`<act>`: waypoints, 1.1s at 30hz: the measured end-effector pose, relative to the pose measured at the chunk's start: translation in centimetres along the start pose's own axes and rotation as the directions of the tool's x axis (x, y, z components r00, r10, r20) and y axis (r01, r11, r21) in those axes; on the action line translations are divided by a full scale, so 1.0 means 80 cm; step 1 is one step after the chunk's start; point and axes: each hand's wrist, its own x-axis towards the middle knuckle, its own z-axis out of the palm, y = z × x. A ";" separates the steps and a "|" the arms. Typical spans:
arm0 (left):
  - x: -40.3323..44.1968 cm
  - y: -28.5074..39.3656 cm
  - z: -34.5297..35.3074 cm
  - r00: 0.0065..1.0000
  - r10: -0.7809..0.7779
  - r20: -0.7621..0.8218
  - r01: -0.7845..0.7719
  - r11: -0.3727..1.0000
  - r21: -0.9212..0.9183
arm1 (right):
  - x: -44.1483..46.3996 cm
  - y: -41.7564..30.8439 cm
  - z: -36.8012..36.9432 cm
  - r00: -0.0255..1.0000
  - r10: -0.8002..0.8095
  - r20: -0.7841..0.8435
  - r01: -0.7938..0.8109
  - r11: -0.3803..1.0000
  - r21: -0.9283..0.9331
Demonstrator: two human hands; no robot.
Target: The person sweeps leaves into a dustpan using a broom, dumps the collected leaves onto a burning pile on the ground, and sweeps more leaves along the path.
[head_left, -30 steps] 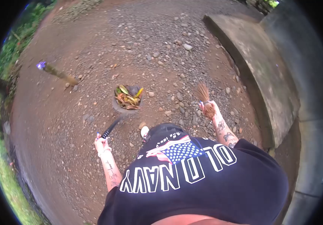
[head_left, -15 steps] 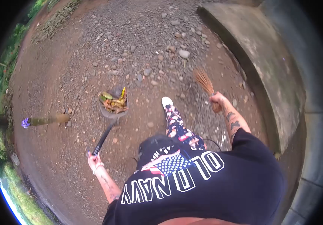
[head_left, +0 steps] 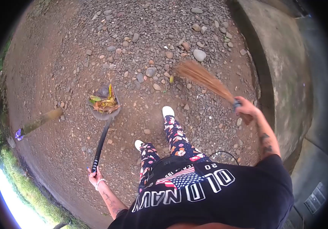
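Note:
My left hand (head_left: 94,177) is closed around the ribbed grip of a long-handled dustpan (head_left: 102,139). Yellow, green and brown leaves (head_left: 105,104) are heaped in its pan, which is down at ground level. Out to the right, my right hand (head_left: 245,107) grips a stick broom (head_left: 209,87) near its bound end. The bristles fan out towards the upper left, slightly blurred, over the gravel. A single yellow-green leaf (head_left: 171,79) lies on the stones just left of the bristle tips.
Gravel and loose stones cover the ground, among them a large pale stone (head_left: 199,55). A raised concrete slab (head_left: 282,61) runs along the right. On the left a post (head_left: 44,120) rises near grass.
My right hand has moved right and the broom has swung out, its bristles now pointing left. Both feet now show. The dustpan, still holding the leaves, appears slightly further left.

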 end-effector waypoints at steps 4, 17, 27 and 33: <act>0.003 -0.005 0.010 0.998 0.003 -0.059 -0.003 1.000 0.003 | 0.038 -0.028 -0.075 0.977 -0.053 -0.205 0.023 0.989 -0.147; 0.005 -0.017 0.003 0.982 0.011 -0.187 -0.019 0.999 -0.042 | 0.109 -0.144 -0.050 0.970 -0.130 0.207 0.224 0.813 -0.538; 0.057 -0.013 -0.068 0.945 0.030 -0.325 -0.094 0.979 -0.183 | 0.047 -0.176 0.139 0.984 0.078 0.161 -0.016 0.934 -0.356; 0.068 0.045 -0.104 0.975 0.031 -0.221 -0.066 0.986 -0.155 | 0.032 -0.190 0.129 0.926 0.003 0.377 -0.023 0.999 0.048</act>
